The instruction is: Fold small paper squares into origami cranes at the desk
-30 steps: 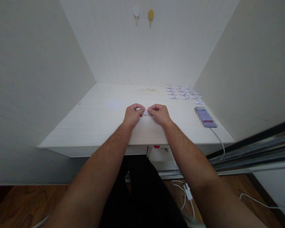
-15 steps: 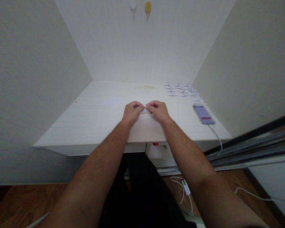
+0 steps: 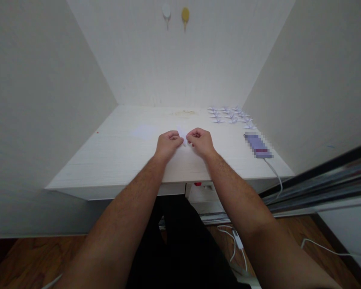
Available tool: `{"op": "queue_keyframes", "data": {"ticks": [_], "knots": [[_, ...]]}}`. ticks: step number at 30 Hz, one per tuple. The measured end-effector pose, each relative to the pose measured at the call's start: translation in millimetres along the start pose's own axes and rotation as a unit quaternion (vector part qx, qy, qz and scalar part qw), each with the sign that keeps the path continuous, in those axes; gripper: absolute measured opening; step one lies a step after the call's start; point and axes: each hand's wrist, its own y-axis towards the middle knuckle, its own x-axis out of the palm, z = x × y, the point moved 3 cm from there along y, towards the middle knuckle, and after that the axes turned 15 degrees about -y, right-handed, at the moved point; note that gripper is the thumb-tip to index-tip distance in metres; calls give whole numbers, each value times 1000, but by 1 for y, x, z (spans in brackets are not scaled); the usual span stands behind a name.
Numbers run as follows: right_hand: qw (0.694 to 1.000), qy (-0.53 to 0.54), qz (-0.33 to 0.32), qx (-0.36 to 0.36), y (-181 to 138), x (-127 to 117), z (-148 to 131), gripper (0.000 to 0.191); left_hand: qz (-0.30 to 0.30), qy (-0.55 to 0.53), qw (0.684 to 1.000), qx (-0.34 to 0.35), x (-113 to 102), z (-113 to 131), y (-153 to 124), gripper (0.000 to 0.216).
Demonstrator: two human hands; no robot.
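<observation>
Both hands meet over the middle of the table (image 3: 108,162), nearer its front edge than the wall. The left hand (image 3: 169,145) pinches a small piece of folded white paper (image 3: 182,131) between thumb and forefinger, the other fingers curled in. The right hand (image 3: 200,141) is curled in the same way at the paper's right side, its thumb and fingertips drawn close together; whether they grip the paper or only rest by it, I cannot tell. The paper lies in the narrow gap between the two hands, one part showing beyond the fingertips and a tip pointing to the near side. So small a piece probably calls for fingertips rather than palms, and holding it low, straight in front of the body, likely lets the forearms keep steady.

At the far right, small folded paper birds (image 3: 232,120) stand in loose rows, perhaps set there to be clear of the elbows and easy to count. Just nearer is a phone (image 3: 258,145), its picture blurred out, with a white cable (image 3: 276,171) running over the table's near right edge; it lies aslant, presumably within sight and reach. To the left of the hands, a pale flat patch that looks like paper (image 3: 144,131) rests on the table, probably kept apart from the birds. Two hooks, one white (image 3: 166,11) and one yellow (image 3: 185,14), are on the far wall.
</observation>
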Motion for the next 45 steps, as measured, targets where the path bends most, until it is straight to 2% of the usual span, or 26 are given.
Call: {"op": "queue_keyframes", "data": {"ticks": [3, 9, 14, 19, 31, 38, 45], "knots": [[999, -29, 29, -22, 0, 0, 0, 13, -12, 35, 999, 3, 1, 0, -1, 16], [995, -61, 59, -60, -3, -1, -5, 9, -31, 78, 996, 25, 2, 5, -1, 13], [990, -96, 57, -83, -3, -2, -7, 5, -7, 92, 995, 24, 2, 7, -1, 15], [985, -107, 66, -120, -3, 0, -5, 4, -9, 78, 997, 8, 4, 7, -1, 11], [989, -103, 41, -97, -2, 1, 0, 10, -22, 39, 999, -8, 4, 4, -2, 12], [982, -112, 42, -145, -4, 3, -2, 7, 3, 59, 998, -11, 1, 1, 0, 11], [976, -138, 56, -160, -3, 5, 0, 6, 8, 78, 997, -18, 2, 0, 1, 11]]}}
